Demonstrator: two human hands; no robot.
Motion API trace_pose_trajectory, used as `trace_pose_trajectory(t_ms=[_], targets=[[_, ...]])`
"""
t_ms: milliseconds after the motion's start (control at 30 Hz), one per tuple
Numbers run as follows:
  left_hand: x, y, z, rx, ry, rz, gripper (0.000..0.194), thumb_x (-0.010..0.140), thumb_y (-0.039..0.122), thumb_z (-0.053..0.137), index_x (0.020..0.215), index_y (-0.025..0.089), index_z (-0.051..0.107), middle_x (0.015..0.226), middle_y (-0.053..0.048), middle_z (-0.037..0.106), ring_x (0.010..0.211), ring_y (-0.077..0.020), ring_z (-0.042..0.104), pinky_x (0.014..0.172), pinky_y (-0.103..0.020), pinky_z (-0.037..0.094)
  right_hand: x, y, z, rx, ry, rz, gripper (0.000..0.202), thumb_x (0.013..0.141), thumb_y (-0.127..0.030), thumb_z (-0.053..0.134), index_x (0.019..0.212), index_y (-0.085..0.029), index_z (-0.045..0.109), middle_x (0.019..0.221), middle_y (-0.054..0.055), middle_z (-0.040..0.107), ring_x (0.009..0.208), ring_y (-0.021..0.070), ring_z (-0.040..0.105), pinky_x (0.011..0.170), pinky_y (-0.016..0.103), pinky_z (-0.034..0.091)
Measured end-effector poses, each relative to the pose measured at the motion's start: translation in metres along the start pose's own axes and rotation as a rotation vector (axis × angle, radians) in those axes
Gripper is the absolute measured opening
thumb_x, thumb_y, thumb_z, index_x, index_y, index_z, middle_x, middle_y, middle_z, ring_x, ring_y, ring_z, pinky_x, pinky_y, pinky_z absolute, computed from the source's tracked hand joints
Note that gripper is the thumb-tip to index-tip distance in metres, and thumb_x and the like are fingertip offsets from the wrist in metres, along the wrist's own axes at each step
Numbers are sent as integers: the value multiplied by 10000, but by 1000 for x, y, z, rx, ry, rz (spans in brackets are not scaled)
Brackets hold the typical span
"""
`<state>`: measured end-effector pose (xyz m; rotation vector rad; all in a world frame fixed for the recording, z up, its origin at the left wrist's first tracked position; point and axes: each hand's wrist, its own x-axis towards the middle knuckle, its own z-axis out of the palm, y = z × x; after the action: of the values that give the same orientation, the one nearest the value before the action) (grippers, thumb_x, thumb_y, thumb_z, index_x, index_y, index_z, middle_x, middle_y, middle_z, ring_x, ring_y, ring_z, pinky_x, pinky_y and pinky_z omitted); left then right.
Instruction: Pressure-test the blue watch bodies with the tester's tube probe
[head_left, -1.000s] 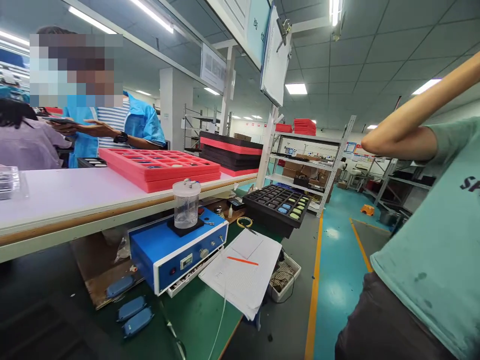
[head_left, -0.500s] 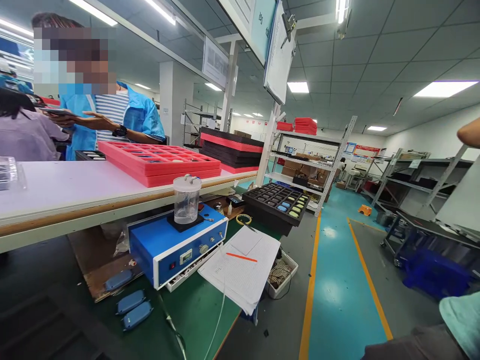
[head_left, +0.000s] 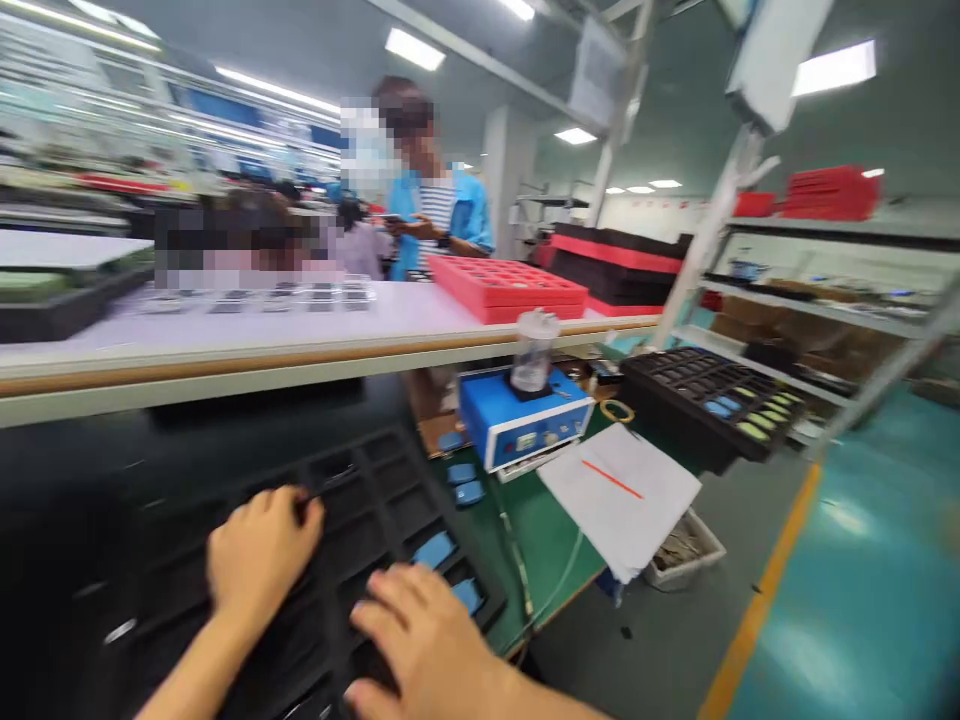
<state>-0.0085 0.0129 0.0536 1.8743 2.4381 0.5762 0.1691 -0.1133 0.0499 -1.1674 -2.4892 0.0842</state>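
Note:
A black compartment tray (head_left: 370, 490) lies low in front of me, slightly blurred. Over its left part, my left hand (head_left: 262, 555) is closed, fingers curled down; whatever they may hold is hidden. My right hand (head_left: 429, 630) hovers at or just above the tray's near right part, with fingers apart and no held thing visible. Just beyond it, a blue casing (head_left: 433, 549) and a second blue casing (head_left: 468, 596) sit in right-hand compartments. Many of the other visible compartments look dark.
Past the tray stand a blue machine (head_left: 525, 425) bearing a clear cylinder (head_left: 534, 350), and loose blue oval casings (head_left: 469, 493). Papers (head_left: 622, 510) with an orange strip lie rightward. Red foam trays (head_left: 510, 290) rest on the raised shelf (head_left: 300, 345). A person in blue (head_left: 469, 210) stands behind.
My view has swung left and down. The black tray and both my hands now show clearly; before, only a blurred dark tray corner showed at lower left.

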Motion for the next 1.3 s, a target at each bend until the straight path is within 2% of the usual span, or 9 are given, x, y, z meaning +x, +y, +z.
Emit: trace_pose_trajectory(t_ms=[67,133,300,867,1000,1100,1133,1233,1300], targets=[[-4,-23,-5,122,222,89,426,888,348,363,1237,129,472,1278,-139,503,1196,-317,409,1004,-450,288,14,1,2,119,-8,47,628,861,-526,440,1359,-157,341,1453,106,297,1335,274,232,1091,468,223],[-3,-35,0,205,289,36,513,873,374,358,1315,116,398,1395,-165,376,1293,-350,267,1049,-521,156,21,3,7,180,-94,54,648,860,-549,418,1369,-157,332,1479,125,220,1360,293,152,1090,526,166],[11,-51,18,166,-32,-195,641,855,500,328,1363,110,348,1399,-189,375,1291,-403,249,995,-633,150,20,6,19,197,-185,59,559,885,-515,386,1324,-168,411,1494,102,174,1373,254,111,1105,505,115],[14,-58,24,194,-50,-168,676,850,524,294,1386,113,299,1367,-186,416,1272,-386,277,998,-631,145,21,6,19,242,-161,69,539,885,-531,384,1275,-167,464,1481,107,217,1365,265,154,1106,514,145],[12,-56,21,213,-52,-167,667,856,517,302,1390,117,293,1395,-177,385,1284,-383,274,1000,-628,167,3,11,14,234,28,-106,362,897,-323,417,1221,-183,500,1383,89,419,1318,255,293,1075,477,287],[8,-49,15,240,-41,-147,622,870,466,317,1363,87,345,1411,-217,342,1287,-412,267,964,-657,208,-36,37,13,166,410,-299,353,821,-141,440,1147,-242,529,1176,74,603,1141,229,523,934,421,465],[8,-45,13,247,-38,-110,589,877,433,322,1349,84,367,1421,-219,323,1296,-407,255,966,-652,213,-52,50,14,133,582,-217,372,791,-110,465,1122,-262,538,1084,73,640,1054,230,580,849,402,513],[12,-30,11,244,-67,93,473,883,286,339,1323,129,414,1447,-166,299,1313,-316,279,1030,-534,234,-96,96,13,157,961,333,229,760,-161,571,963,-265,592,946,99,641,833,254,628,658,408,533],[21,-20,12,223,-127,229,445,869,206,354,1304,172,444,1424,-123,361,1280,-253,358,1049,-430,261,-116,121,7,362,1074,704,138,771,-305,597,909,-300,590,789,76,613,683,236,605,606,406,509]])
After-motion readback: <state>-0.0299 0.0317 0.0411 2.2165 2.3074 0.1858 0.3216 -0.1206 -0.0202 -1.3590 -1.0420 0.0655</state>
